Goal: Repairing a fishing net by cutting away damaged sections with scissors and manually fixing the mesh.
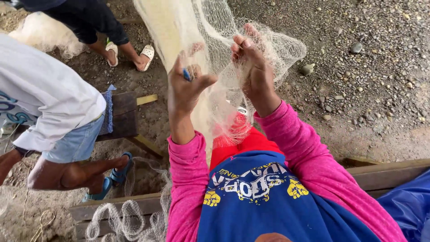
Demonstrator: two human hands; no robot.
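A pale cream fishing net [179, 27] hangs down in front of me and drapes over my lap. My left hand [186, 85] is raised into the mesh and grips a small blue tool [187, 75] between thumb and fingers. My right hand [248, 58] pinches strands of the net a little higher and to the right. Both arms wear pink sleeves, and a blue printed shirt covers my chest.
A person in a white shirt and denim shorts [49, 103] sits on a dark wooden stool [123, 114] at left. Another person's sandalled feet [130, 54] stand beyond. Wooden planks [385, 172] run beside me. More net [121, 219] lies below. Gravel ground [367, 67] spreads right.
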